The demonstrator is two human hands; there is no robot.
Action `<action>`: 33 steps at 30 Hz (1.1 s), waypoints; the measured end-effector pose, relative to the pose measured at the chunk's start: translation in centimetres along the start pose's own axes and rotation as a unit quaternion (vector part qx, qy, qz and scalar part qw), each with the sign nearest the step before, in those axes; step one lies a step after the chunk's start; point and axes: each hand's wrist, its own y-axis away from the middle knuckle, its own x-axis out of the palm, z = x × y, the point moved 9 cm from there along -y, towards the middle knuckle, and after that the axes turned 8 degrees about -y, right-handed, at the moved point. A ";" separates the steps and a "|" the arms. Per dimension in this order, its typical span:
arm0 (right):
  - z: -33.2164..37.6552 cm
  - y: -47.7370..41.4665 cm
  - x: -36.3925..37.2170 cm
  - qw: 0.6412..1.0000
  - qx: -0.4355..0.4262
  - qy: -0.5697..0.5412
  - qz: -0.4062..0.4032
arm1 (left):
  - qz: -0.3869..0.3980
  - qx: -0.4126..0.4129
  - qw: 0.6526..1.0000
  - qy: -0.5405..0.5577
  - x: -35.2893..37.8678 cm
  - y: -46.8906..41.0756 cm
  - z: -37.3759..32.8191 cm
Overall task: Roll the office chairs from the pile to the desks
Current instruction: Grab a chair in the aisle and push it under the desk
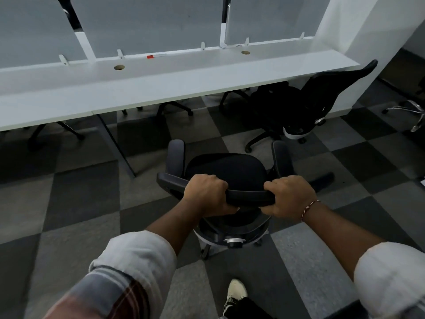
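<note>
Two-handed push here; the left grip [207,194] and right grip [289,196] are both clamped round the top edge of the backrest [249,197], fingers curled over the front, thumbs tucked underneath, nothing else in either one. The office chair [226,171] sits on the carpet [76,203] a little short of the tabletop [161,81], seat pointing at it, just right of the slanted desk leg [117,146] under the tabletop.

How I'd finish it: even pressure from both sides so the castors don't veer; aim for the free stretch of tabletop between that leg and the second chair [322,95], which sits skewed at the tabletop's right end with its back leaning away; ease off before the tabletop edge instead of ramming, because I honestly can't tell whether the armrests [176,155] will slide under it; carpet tiles probably drag a bit, so a steady walk beats a shove.

Stuff you can't really see: nearly all of the castors [204,254] are hidden below the seat and backrest; the pile isn't in shot at all; under the tabletop there are dark chair bases on the far side, but it's too murky to count chairs; a chrome base [411,111] past the tabletop's right end is cut off by the frame; there's a small red-and-white thing [156,56] at the back of the tabletop, too tiny to identify; the whole view is dim and bends at the edges.
</note>
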 end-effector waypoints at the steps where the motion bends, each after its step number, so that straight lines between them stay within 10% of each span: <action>1: -0.5 -0.6 -0.1 1.000 -0.001 -0.002 0.000 | 0.001 0.001 1.000 -0.002 -0.1 -0.7 0.3; 15: -5.6 -9.8 1.4 0.998 -0.059 -0.005 0.013 | 0.034 -0.074 0.996 -0.023 -0.2 -7.9 5.1; 33: -6.0 -34.3 9.0 0.996 -0.086 -0.009 -0.012 | 0.059 -0.136 0.987 -0.057 2.6 -19.0 27.4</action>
